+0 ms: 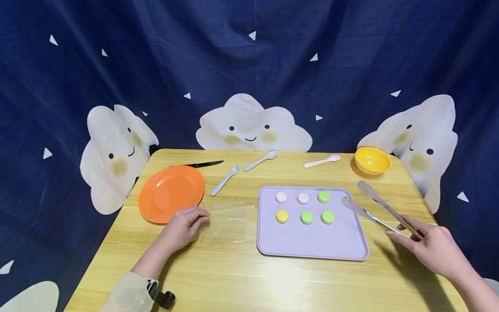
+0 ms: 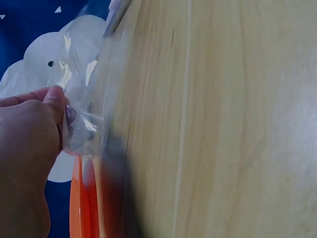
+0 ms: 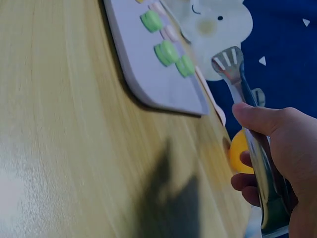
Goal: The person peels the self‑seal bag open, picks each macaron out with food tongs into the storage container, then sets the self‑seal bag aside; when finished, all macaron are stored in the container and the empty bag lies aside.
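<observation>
My left hand (image 1: 187,226) pinches the left edge of a clear plastic bag (image 1: 230,222) between thumb and fingers. In the left wrist view the bag (image 2: 81,119) hangs from the fingertips, its surface glinting. My right hand (image 1: 432,245) holds metal tongs (image 1: 390,210), arms spread apart. One slotted tip is over the right edge of a lilac tray (image 1: 312,245) and shows a greenish patch; I cannot tell whether it touches anything. Pink macarons (image 1: 302,198), a yellow macaron (image 1: 282,216) and green macarons (image 1: 306,217) sit in two rows on the tray.
An orange plate (image 1: 169,195) lies at the left, partly over a black knife (image 1: 204,164). Behind are a pale blue fork (image 1: 225,180), a pale blue spoon (image 1: 260,160), a pink spoon (image 1: 322,161) and a yellow bowl (image 1: 372,161). A navy curtain (image 1: 249,56) hangs behind the table.
</observation>
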Action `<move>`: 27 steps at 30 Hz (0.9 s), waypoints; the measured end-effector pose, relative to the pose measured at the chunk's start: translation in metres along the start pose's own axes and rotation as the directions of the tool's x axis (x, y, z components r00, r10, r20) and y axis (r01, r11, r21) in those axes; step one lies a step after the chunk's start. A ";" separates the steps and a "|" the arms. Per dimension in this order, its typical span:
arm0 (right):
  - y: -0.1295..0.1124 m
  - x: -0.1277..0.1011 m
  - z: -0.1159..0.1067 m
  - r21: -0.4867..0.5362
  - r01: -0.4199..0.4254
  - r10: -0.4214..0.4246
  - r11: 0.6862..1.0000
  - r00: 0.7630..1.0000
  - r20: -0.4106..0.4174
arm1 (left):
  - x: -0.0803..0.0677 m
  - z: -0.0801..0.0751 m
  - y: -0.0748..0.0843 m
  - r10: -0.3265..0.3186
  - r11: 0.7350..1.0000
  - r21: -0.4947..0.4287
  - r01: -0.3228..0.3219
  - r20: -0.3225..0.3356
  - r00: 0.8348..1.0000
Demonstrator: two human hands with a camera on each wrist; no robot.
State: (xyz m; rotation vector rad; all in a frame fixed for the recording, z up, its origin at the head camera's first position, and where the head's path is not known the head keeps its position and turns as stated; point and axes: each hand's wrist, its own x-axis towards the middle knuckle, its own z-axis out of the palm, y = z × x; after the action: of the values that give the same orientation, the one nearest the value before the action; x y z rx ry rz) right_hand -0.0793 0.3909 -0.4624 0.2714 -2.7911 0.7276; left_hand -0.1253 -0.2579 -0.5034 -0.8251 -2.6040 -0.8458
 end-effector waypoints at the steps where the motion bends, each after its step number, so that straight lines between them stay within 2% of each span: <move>1: 0.003 0.000 0.000 -0.011 -0.020 0.019 1.000 1.000 -0.004 | 0.000 0.000 0.001 0.005 1.000 0.006 -0.005 0.008 1.000; 7: 0.018 -0.005 0.007 -0.058 -0.081 0.079 0.995 0.996 -0.041 | 0.001 0.002 0.003 0.018 1.000 0.017 -0.019 0.035 0.999; 12: 0.028 -0.007 0.013 -0.057 -0.131 0.127 0.990 0.990 -0.069 | 0.000 0.002 0.005 -0.008 0.999 0.033 0.006 0.058 0.998; 22: 0.040 -0.008 0.026 -0.047 -0.198 0.198 0.979 0.980 -0.017 | -0.005 0.007 0.008 -0.081 0.995 0.057 0.076 0.093 0.992; 27: 0.039 -0.010 0.032 -0.066 -0.192 0.191 0.979 0.981 -0.020 | -0.006 0.010 0.008 -0.085 0.992 0.101 0.072 0.131 0.988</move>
State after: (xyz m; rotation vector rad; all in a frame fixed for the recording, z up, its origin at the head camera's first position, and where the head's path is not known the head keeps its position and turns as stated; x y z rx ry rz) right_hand -0.0849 0.4095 -0.5097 -0.0162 -2.8497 0.6707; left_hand -0.1166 -0.2494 -0.5107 -0.7832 -2.7878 -0.7008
